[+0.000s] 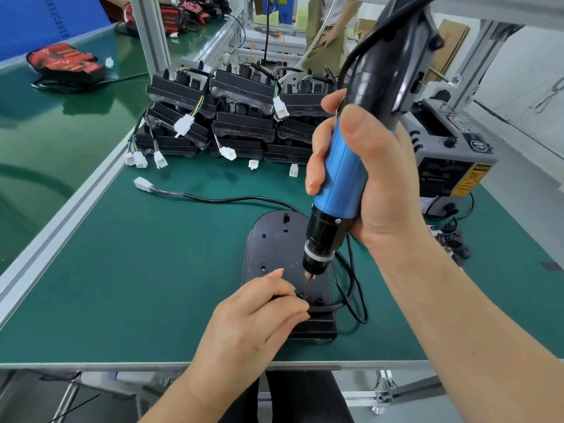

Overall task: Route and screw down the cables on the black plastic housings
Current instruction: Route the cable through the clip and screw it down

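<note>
Green tabletop (pixel 152 270) at an assembly station: a black plastic housing (pixel 274 245) lies near the front edge, its cable (pixel 354 288) pinched down at the housing's near end by the left hand (pixel 259 315). Above the housing, the right hand (pixel 366 184) grips an electric screwdriver (pixel 341 178), best kept upright on the screw. Stacked housings (pixel 241 129) wait beyond.

The screwdriver (pixel 341 175) in the right hand (pixel 377 181) has a smooth blue metal barrel with a satin sheen, a glossy black plastic top and a ribbed bright metal ring near its tip. Under the left hand (pixel 259 315) the housing (pixel 274 239) is matt black plastic, and the cable (pixel 332 307) has a smooth, faintly shiny black sheath. The bench (pixel 152 270) around both hands is a smooth green mat. Left of the left hand runs a brushed metal rail (pixel 64 219), then a glossier green belt (pixel 45 132).
</note>
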A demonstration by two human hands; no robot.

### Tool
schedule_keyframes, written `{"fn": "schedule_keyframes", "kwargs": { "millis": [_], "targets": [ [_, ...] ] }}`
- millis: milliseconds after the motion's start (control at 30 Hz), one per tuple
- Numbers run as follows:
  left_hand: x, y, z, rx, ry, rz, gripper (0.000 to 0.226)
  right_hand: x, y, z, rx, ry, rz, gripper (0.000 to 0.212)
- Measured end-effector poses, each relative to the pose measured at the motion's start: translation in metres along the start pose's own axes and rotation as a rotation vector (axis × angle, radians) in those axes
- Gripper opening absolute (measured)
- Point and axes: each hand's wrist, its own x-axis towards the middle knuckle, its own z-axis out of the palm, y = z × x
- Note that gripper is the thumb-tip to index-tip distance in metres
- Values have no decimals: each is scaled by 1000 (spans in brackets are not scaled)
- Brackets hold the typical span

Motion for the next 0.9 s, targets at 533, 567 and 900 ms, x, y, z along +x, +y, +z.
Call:
{"fn": "schedule_keyframes", "kwargs": {
  "millis": [533,567,900],
  "targets": [
    [0,1,-1,9,-11,-29,15,0,-4,3,-68,4,57,28],
    [0,1,-1,6,-13,-31,15,0,-5,3,-82,13,74,27],
    [0,2,0,4,-7,-42,14,-3,-3,15,-198,92,65,11]
  ]
}}
